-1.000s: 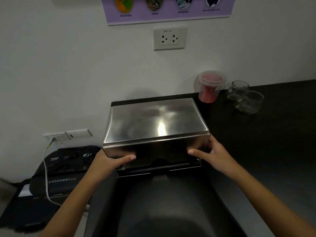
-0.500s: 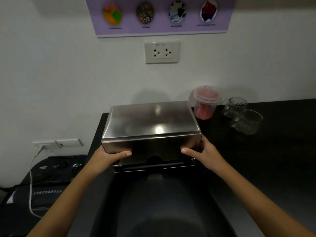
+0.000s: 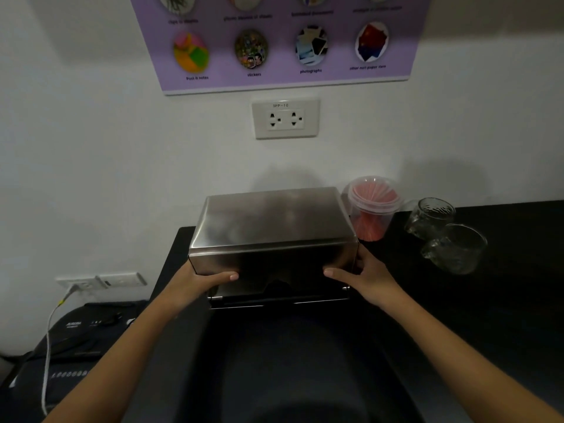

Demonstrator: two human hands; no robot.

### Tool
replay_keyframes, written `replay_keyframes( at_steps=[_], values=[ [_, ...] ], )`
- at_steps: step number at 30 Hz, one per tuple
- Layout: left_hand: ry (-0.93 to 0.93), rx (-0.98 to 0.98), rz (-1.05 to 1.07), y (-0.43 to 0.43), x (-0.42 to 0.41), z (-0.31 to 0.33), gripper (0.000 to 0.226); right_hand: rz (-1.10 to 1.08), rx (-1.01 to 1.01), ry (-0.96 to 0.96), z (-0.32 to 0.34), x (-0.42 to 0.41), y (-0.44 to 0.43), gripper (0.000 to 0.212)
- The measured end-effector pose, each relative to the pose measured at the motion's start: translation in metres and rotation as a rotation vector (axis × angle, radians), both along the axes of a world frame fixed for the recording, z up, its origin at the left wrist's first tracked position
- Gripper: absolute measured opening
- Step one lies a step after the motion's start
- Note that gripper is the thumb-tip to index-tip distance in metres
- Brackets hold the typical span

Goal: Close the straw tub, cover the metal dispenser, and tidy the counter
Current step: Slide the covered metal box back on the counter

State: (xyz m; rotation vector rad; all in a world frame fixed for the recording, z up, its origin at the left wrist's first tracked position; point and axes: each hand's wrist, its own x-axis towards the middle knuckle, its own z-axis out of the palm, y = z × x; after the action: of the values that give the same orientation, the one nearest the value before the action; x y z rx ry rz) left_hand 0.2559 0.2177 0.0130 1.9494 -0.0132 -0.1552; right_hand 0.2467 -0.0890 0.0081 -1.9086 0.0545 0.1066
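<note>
Fingers (image 3: 225,275) of the left hand (image 3: 195,282) curl onto the front face of the metal cover (image 3: 271,227), thumb side pressed to its left end; the fingers of the right hand (image 3: 363,277) clamp the opposite end the same way, so both hands hold the steel box between them. Most of each palm is tucked behind the cover's corners and can't be seen.

Behind and above the fingers, the white wall (image 3: 91,148) fills the view, with a purple poster (image 3: 274,41) cut off at the top edge; only its lower labels read clearly. Under the hands runs the black surface (image 3: 503,315), so dark that its near edge is hard to separate from the shadowed shape below the wrists. Down past the left wrist sits a black machine (image 3: 76,340), partly out of frame, a pale cable (image 3: 48,346) trailing over it.

Beneath the cover, just under the fingers, a dark slot and a thin metal base rail (image 3: 274,300) of the dispenser peek out; the inside is hidden.

Beyond the right fingers, the clear straw tub (image 3: 374,209) stands against the wall, lid on, red straws blurred inside. Further right, two glass cups (image 3: 445,233) stand near each other. A wall socket (image 3: 285,119) sits straight above.
</note>
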Motion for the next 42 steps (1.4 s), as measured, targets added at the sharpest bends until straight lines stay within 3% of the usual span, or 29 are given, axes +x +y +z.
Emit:
replay_keyframes(
  at_steps=[6,14,19,26,33,38,42],
  values=[
    [-0.027,-0.010,-0.032,0.001,0.018,-0.002,0.082,0.033,-0.018,-0.002,0.000,0.017,-0.002,0.070],
    [0.046,0.030,-0.006,-0.001,0.033,0.005,0.043,0.047,-0.006,-0.048,0.001,0.032,-0.001,0.062],
    [0.049,0.044,-0.010,-0.002,0.044,0.005,0.040,0.057,-0.016,-0.069,-0.002,0.046,-0.002,0.062],
    [0.029,0.061,-0.008,0.006,0.064,0.002,0.088,0.041,-0.020,-0.064,-0.008,0.062,-0.002,0.067],
    [0.015,0.049,0.007,0.002,0.071,0.002,0.078,0.058,-0.046,-0.053,-0.007,0.070,-0.002,0.064],
    [0.008,0.054,0.019,0.003,0.073,0.002,0.092,0.053,-0.065,-0.055,-0.006,0.075,-0.002,0.064],
    [0.020,0.042,0.030,0.002,0.074,0.001,0.069,0.049,-0.070,-0.057,-0.002,0.076,-0.001,0.060]
  ],
)
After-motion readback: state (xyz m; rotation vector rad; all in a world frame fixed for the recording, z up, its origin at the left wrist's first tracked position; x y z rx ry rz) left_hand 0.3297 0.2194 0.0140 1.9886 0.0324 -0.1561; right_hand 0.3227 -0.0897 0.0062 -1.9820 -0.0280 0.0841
